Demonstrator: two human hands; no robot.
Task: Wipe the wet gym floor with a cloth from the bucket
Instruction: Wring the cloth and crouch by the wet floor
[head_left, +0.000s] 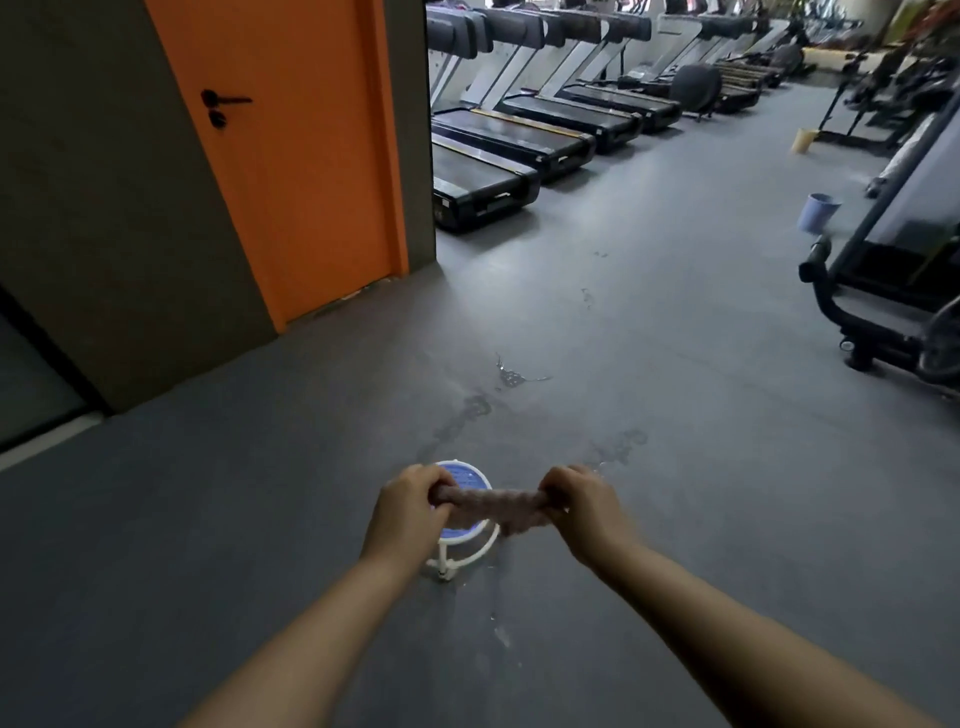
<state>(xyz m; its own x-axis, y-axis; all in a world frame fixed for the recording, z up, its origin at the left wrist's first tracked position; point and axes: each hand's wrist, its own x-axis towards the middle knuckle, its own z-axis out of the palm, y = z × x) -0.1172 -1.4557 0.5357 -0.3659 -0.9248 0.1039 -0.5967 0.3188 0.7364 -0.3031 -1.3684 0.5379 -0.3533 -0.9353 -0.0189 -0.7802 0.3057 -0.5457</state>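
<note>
Grey rubbery gym floor runs out ahead of both hands, with wet streaks and a small glinting puddle lying well beyond the fingers and more damp patches just past the right hand. A bright orange door with a black lever handle stands far off to the left of the left hand, set in a dark grey wall. Beyond the hands, a row of black-decked treadmills lines the far side of the floor; a black-framed exercise machine stands well to the right of the right hand, with a pale blue bucket near it and a yellowish container further back.

Directly beneath the hands sits a small blue round bucket with a white rim and white handle; its blue inside shows, but the hands and cloth cover much of it, so what it holds cannot be told.

The brownish-pink twisted cloth stretches between the hands over the bucket. The left hand is clenched round one end, the right hand clenched round the other, the cloth wrung into a rope.

The far end of the gym is blurred, and the machines there are hard to make out.
</note>
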